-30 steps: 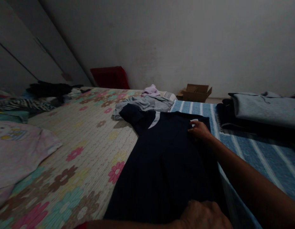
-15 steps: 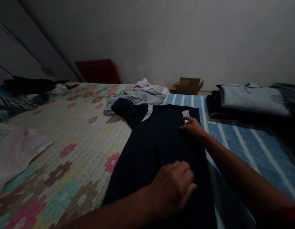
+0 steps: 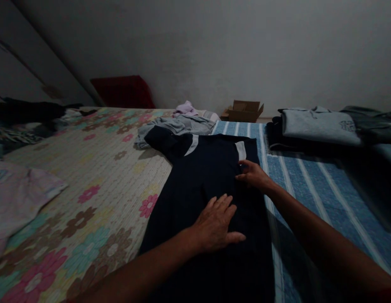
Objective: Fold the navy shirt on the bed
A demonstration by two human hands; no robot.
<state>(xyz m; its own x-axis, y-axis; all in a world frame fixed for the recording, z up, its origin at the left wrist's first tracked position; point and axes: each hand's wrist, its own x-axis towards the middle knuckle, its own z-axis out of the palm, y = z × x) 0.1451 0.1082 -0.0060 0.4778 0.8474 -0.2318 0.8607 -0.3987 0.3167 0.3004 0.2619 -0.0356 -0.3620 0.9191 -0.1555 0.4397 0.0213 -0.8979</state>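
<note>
A dark navy short-sleeved shirt (image 3: 195,181) with white shoulder bands lies lengthwise before me, across the floral bedspread and a blue striped cloth. Its left sleeve spreads outward, while the right side has a straight edge and looks folded in. My left hand (image 3: 216,223) rests palm down on the middle of the shirt, fingers stretched and thumb apart. Just below the right white band, my right hand (image 3: 254,174) touches the shirt with thumb and forefinger apart. Its other fingers are partly hidden.
Grey clothes (image 3: 179,128) lie crumpled beyond the shirt. A folded grey garment (image 3: 318,126) tops a dark pile at right. The blue striped cloth (image 3: 305,185) lies beneath. At left are a pink garment (image 3: 21,193) and floral bedspread (image 3: 116,185). A cardboard box (image 3: 246,111) stands near the wall.
My left hand has gone from curled to flat and moved forward and left on the shirt. My right hand has slid slightly toward me, uncovering more of the white band.
</note>
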